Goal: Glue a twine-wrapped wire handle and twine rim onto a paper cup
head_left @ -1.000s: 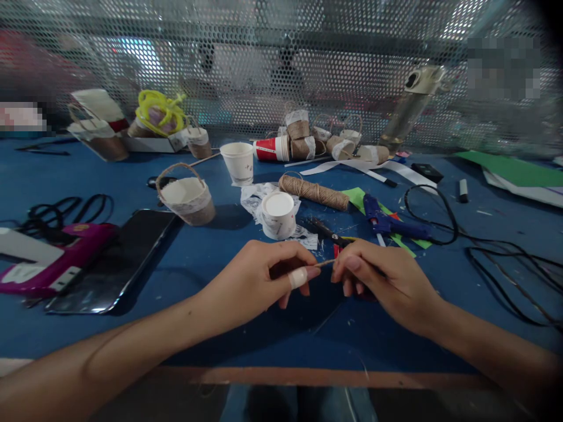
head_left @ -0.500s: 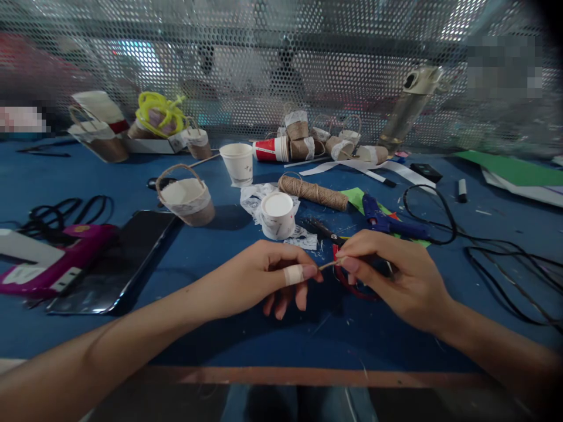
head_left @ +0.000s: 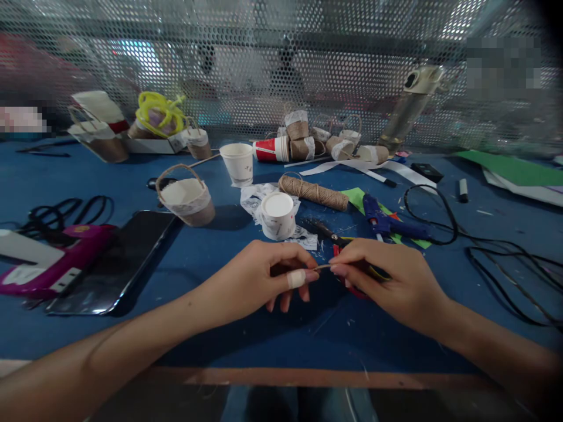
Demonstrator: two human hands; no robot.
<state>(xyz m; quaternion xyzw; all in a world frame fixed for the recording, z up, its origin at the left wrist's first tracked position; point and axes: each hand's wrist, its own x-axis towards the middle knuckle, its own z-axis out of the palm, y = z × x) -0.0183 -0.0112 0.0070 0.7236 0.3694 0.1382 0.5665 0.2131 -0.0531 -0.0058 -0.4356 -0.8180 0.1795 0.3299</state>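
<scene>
A short piece of twine (head_left: 324,266) is stretched between my fingertips. My left hand (head_left: 272,272), with a bandage on its thumb, pinches one end. The other end is pinched by my right hand (head_left: 387,272). Under and behind my right fingers lies a pair of scissors (head_left: 336,238) with red and yellow handles, partly hidden. Beyond my hands a small white paper cup (head_left: 278,215) stands upside down beside scraps of white lace (head_left: 255,196). A spool of brown twine (head_left: 313,192) lies just behind it.
A twine-handled basket cup (head_left: 188,202), a phone (head_left: 118,258) and a purple glue gun (head_left: 61,264) are on the left. A blue glue gun (head_left: 391,224) and its black cable (head_left: 497,252) lie on the right. More small baskets (head_left: 303,146) stand by the mesh panel (head_left: 246,76).
My right hand has shifted slightly left and down, and its fingers have tilted flatter. The twine between my fingertips now lies more level. My left hand is nearly in place.
</scene>
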